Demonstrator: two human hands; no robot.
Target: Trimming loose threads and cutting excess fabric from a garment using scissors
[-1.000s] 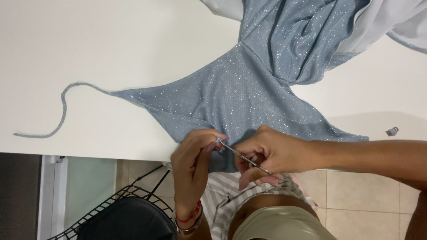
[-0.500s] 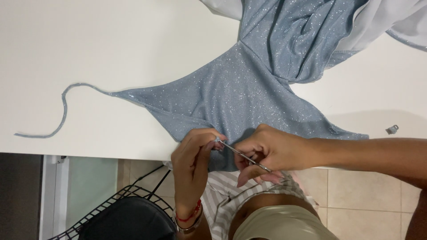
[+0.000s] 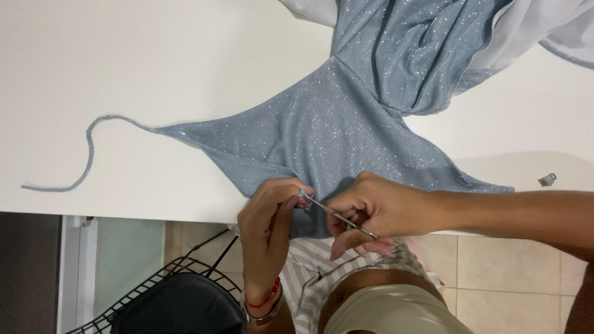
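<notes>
Where the white surface (image 3: 154, 68) ends at its near edge, the sparkly blue garment (image 3: 346, 124) overhangs at 6 o'clock. The left hand (image 3: 269, 226) pinches the fabric edge. The right hand (image 3: 371, 210), at 3 o'clock of the left, grips a thin metal tool (image 3: 337, 215) whose tip touches the pinched fabric. The garment's strap (image 3: 86, 154) trails toward 9 o'clock.

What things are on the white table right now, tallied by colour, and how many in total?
Blue: 1, the sparkly garment with its strap.
White: 1, the cloth at the top edge.
Silver: 2, the thin tool held in the right hand over the table's edge, and a small clip.
Total: 4

The left hand pinches the garment's hem.
</notes>
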